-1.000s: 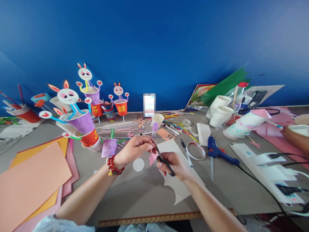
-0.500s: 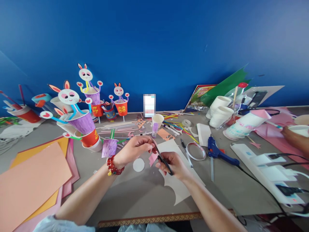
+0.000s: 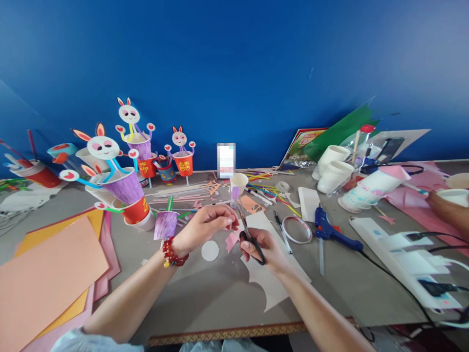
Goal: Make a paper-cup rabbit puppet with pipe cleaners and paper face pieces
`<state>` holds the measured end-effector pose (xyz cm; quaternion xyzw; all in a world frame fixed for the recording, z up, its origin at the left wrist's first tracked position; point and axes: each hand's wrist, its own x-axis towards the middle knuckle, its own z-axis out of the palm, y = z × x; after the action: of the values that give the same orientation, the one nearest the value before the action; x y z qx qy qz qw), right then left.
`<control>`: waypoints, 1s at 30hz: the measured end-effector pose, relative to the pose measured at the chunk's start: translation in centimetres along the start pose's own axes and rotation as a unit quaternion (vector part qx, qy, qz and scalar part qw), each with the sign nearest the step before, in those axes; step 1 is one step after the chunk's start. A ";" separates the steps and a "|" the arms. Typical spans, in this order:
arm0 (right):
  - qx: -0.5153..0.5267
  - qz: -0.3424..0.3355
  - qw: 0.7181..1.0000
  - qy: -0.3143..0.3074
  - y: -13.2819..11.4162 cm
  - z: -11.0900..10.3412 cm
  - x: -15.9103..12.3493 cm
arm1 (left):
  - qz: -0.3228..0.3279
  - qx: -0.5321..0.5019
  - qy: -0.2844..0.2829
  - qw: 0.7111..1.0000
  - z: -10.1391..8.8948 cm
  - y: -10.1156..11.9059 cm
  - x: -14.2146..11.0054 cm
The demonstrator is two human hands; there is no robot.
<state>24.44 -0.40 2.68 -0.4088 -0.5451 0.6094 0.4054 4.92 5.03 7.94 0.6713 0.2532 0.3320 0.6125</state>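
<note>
My right hand (image 3: 263,247) grips a pair of black-handled scissors (image 3: 252,243), whose blades point up and away toward my left hand. With thumb and fingers pinched together, my left hand (image 3: 216,220) is just left of the blades; what it pinches is too small to make out. Below the hands a pink paper scrap (image 3: 231,241) lies on the table. A white paper circle (image 3: 210,251) is beside it to the left. Under my right hand rests a white sheet (image 3: 273,288) with curved pieces cut from its edge.
Rabbit figures on paper cups (image 3: 124,188) stand at the left, behind stacked coloured paper (image 3: 54,274). A blue glue gun (image 3: 335,232), a power strip (image 3: 403,264) and white cups (image 3: 335,176) are at the right. Another person's hand (image 3: 449,210) holds a cup at the right edge.
The scissors have swung slightly away from my left hand's fingertips, and their blades point more upright. My right hand has shifted a little right; my left hand stays nearly in place.
</note>
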 end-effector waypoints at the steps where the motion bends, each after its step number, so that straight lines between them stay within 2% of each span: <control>1: -0.001 -0.001 1.000 0.000 0.0 0.0 0.0 | -0.001 -0.001 -0.001 1.000 0.0 0.0 0.0; 10: -0.004 0.015 1.000 -0.005 0.1 0.3 0.0 | -0.001 -0.015 0.008 1.000 0.3 -0.2 -0.1; 14: -0.016 -0.007 1.000 0.003 -0.2 0.2 0.0 | 0.005 -0.008 0.025 1.000 0.2 -0.1 -0.1; 19: -0.021 -0.046 0.998 0.029 -0.1 0.2 0.0 | 0.000 0.060 0.054 0.997 0.0 -0.7 0.2; 25: -0.025 -0.061 0.995 0.081 1.0 -0.6 0.1 | -0.052 0.185 0.070 0.979 -0.7 -2.6 -0.4; 27: -0.037 -0.064 0.995 0.070 1.1 -0.7 0.2 | -0.061 0.179 0.079 0.979 -0.7 -3.2 -1.2; 30: -0.068 -0.060 0.994 0.052 0.7 -0.6 0.3 | -0.066 0.104 0.108 0.987 -0.3 -3.8 -2.5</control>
<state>24.83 0.00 1.92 -0.4330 -0.5873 0.5231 0.4403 3.28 3.81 3.82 0.6735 0.3945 0.3331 0.5290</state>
